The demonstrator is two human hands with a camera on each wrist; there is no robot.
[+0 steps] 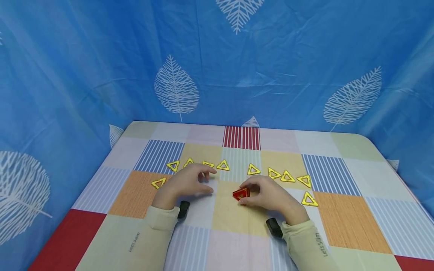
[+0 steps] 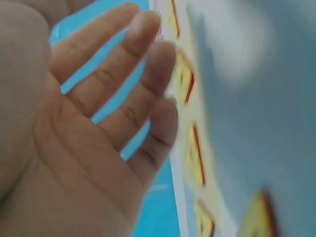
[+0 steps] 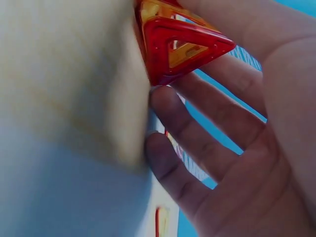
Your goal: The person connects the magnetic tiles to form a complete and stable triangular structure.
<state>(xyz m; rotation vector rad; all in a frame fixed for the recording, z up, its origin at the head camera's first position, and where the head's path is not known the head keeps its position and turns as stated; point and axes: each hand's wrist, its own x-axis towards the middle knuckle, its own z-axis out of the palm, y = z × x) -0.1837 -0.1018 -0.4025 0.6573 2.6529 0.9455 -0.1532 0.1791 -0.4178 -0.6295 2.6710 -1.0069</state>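
Note:
My right hand (image 1: 269,192) pinches a small red pyramid of translucent triangular magnetic tiles (image 1: 241,194) between thumb and fingers, low over the tablecloth. In the right wrist view one red triangular side (image 3: 160,54) faces the camera, with orange tones inside, and the other fingers spread below it. To its left, my left hand (image 1: 188,181) hovers with loosely bent fingers and nothing in them. The left wrist view shows the bare palm (image 2: 84,148). Beyond this hand runs a row of yellow triangular tiles (image 1: 223,169), partly covered by it.
Several more yellow triangular tiles (image 1: 287,180) continue the arc on the right, ending with one tile (image 1: 310,204) beside the right wrist. Another yellow tile (image 1: 158,186) lies left of the left hand. A patchwork tablecloth (image 1: 244,244) covers the table; a blue leaf-print curtain (image 1: 288,75) hangs behind.

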